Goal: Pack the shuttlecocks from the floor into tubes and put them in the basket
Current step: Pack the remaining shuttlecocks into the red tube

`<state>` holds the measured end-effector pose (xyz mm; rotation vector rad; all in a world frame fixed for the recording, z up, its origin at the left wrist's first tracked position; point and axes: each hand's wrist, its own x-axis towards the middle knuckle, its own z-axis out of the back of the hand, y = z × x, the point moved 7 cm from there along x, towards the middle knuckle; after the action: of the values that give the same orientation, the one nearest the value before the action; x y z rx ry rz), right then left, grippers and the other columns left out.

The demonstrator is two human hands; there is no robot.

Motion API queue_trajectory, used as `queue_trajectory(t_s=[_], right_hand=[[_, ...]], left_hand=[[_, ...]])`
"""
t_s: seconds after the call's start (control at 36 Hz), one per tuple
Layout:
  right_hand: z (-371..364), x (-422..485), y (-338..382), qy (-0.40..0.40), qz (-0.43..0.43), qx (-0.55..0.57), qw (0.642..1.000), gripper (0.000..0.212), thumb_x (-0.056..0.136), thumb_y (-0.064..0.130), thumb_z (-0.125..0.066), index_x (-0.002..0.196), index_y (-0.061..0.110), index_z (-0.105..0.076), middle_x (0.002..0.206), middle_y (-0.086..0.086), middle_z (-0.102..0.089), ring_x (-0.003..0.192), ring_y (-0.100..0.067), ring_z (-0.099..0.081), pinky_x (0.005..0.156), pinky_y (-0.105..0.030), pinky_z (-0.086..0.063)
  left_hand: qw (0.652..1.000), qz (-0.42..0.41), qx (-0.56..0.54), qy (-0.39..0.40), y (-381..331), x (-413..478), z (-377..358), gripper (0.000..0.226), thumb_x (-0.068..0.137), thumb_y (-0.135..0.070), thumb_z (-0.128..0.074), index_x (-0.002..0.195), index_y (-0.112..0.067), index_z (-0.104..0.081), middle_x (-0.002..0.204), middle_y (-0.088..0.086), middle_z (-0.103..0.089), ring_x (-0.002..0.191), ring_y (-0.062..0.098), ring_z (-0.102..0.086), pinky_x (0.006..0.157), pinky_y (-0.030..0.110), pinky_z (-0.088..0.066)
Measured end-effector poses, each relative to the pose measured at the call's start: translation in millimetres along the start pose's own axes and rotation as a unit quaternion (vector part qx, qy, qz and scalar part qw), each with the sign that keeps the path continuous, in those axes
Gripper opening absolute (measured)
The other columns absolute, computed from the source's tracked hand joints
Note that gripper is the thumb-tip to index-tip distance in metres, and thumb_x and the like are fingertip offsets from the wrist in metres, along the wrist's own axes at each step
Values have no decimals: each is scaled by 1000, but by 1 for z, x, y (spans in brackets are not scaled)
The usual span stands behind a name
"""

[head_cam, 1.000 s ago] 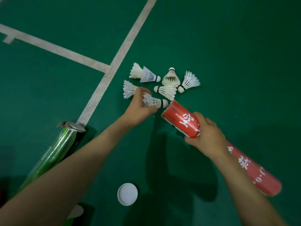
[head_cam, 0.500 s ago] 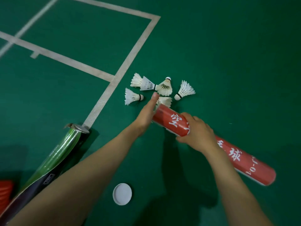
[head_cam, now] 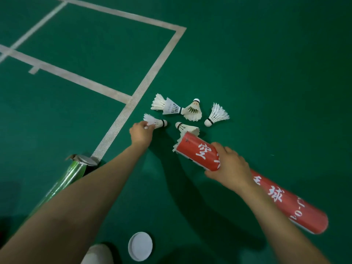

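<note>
Several white shuttlecocks lie in a cluster on the green court floor. My left hand [head_cam: 141, 132] pinches the feathers of the leftmost shuttlecock [head_cam: 156, 121]. My right hand [head_cam: 229, 165] grips a long red tube [head_cam: 198, 150] with white characters, held low and tilted, its open mouth pointing at the cluster. White feathers stick out of the tube's mouth. Another shuttlecock [head_cam: 185, 127] lies just beyond that mouth. Two nested ones [head_cam: 169, 106], an upright one [head_cam: 193, 111] and one to the right [head_cam: 217, 116] lie farther off.
A green tube [head_cam: 64, 182] with a torn foil end lies on the floor at the left, partly under my left arm. A round white cap [head_cam: 140, 246] lies near the bottom edge. White court lines [head_cam: 122, 119] cross the floor at left.
My left hand left the tube's mouth, where it pushed a shuttlecock in, and moved left onto the leftmost shuttlecock. The red tube stayed in my right hand.
</note>
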<state>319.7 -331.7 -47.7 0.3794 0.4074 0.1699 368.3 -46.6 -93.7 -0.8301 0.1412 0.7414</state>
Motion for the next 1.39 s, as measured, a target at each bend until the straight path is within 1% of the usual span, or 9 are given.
queue_trajectory(t_s=[0.08, 0.17, 0.42, 0.56, 0.72, 0.83, 0.94, 1.19, 1.39], right_hand=[[-9, 5, 1, 1, -8, -18, 1000, 87, 70, 43, -73, 142, 26, -28, 125, -1, -53, 113, -23, -51, 94, -35, -39], [-21, 7, 4, 24, -11, -25, 999, 87, 70, 44, -74, 141, 27, -28, 124, 0, -53, 112, -22, -51, 94, -35, -39], [-10, 14, 4, -6, -13, -4, 1000, 84, 66, 41, -77, 137, 27, -34, 117, -2, -56, 103, -22, -54, 88, -34, -43], [-3, 21, 16, -17, 0, 12, 1000, 81, 65, 39, -77, 134, 29, -36, 113, -1, -56, 100, -22, -53, 81, -32, -39], [6, 28, 36, -37, 13, 22, 999, 80, 65, 38, -77, 133, 30, -36, 113, -2, -55, 102, -25, -52, 84, -35, -42], [10, 29, 45, -40, 20, 21, 999, 82, 65, 39, -78, 134, 29, -35, 113, -3, -54, 102, -26, -52, 87, -39, -45], [13, 33, 46, -33, 16, 19, 999, 82, 65, 37, -79, 133, 27, -36, 110, -3, -54, 101, -26, -53, 83, -35, -42], [18, 50, 29, 1, 9, -7, 1000, 81, 64, 33, -80, 133, 25, -38, 117, -5, -55, 103, -26, -53, 86, -35, -40], [41, 69, 18, -36, 1, 22, 999, 76, 65, 36, -78, 130, 24, -40, 116, -5, -55, 99, -26, -54, 78, -33, -43]], left_hand=[[999, 2, -40, -27, 7, -3, 6, 25, 92, -27, -54, 103, -5, -61, 111, 25, -58, 100, 41, -55, 93, 51, -45], [989, -34, -144, -24, -1, -26, 13, 13, 95, -24, -52, 84, -15, -53, 104, 13, -48, 75, 15, -48, 88, 45, -44], [966, -72, -233, 87, 6, -60, 10, 37, 97, -21, -52, 131, -10, -48, 124, 3, -61, 115, 13, -56, 103, 28, -40], [959, -97, -239, 118, -5, -63, 9, 18, 98, -16, -50, 113, -8, -53, 117, 3, -63, 85, -6, -56, 85, 14, -42], [946, -143, -238, 167, -21, -75, 5, 17, 88, -33, -51, 101, -22, -50, 93, -15, -60, 87, 3, -53, 90, 34, -43], [942, -154, -228, 194, -27, -84, 7, 38, 97, -47, -44, 133, -46, -33, 110, -42, -50, 99, -28, -45, 90, 10, -33], [937, -176, -208, 220, -40, -96, 0, 34, 97, -47, -38, 131, -48, -33, 103, -50, -41, 88, -38, -38, 78, -8, -27], [936, -139, -200, 255, -56, -97, -20, 53, 97, -55, -29, 142, -28, -41, 129, -18, -45, 117, -4, -37, 99, 19, -24], [984, -131, -122, -18, -73, -12, 6, 35, 97, -17, -44, 131, -13, -47, 138, 9, -40, 129, 22, -36, 103, 29, -30]])
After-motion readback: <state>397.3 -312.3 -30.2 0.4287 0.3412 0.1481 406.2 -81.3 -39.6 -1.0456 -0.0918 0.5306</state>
